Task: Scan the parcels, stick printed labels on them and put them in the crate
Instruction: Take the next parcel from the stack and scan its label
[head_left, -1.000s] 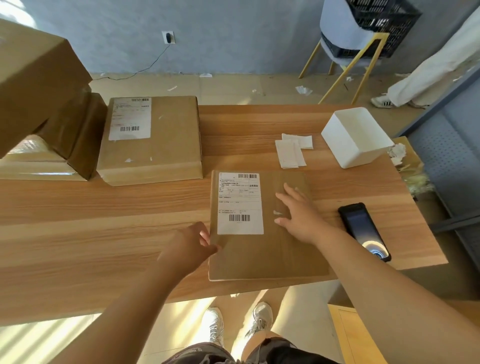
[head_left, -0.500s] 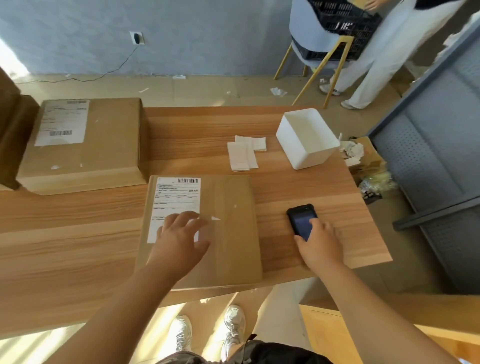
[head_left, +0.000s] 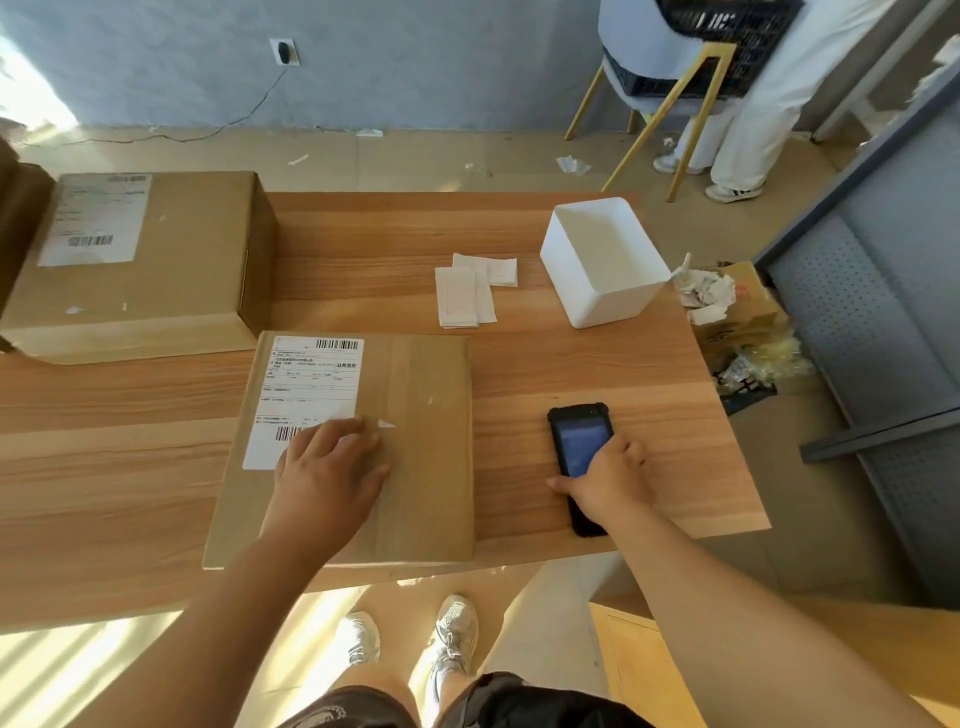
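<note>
A flat brown parcel (head_left: 415, 415) lies at the table's front edge with a white shipping label (head_left: 306, 384) on its left half. My left hand (head_left: 327, 467) rests flat on the parcel, covering the label's lower right corner. My right hand (head_left: 608, 483) is closing around the black handheld scanner (head_left: 576, 436), which lies on the wood to the right of the parcel. A stack of white printed labels (head_left: 467, 291) lies behind the parcel. The black crate (head_left: 727, 31) sits on a chair at the far right.
A bigger labelled cardboard box (head_left: 182, 260) stands at the back left. A white open bin (head_left: 602, 265) sits at the right rear of the wooden table (head_left: 363, 234). A person in white trousers (head_left: 753, 114) stands by the chair. A box of scrap paper (head_left: 737, 312) is beside the table.
My right hand left the parcel, moved right and settled over the scanner. My left hand slid from the parcel's left edge onto its label.
</note>
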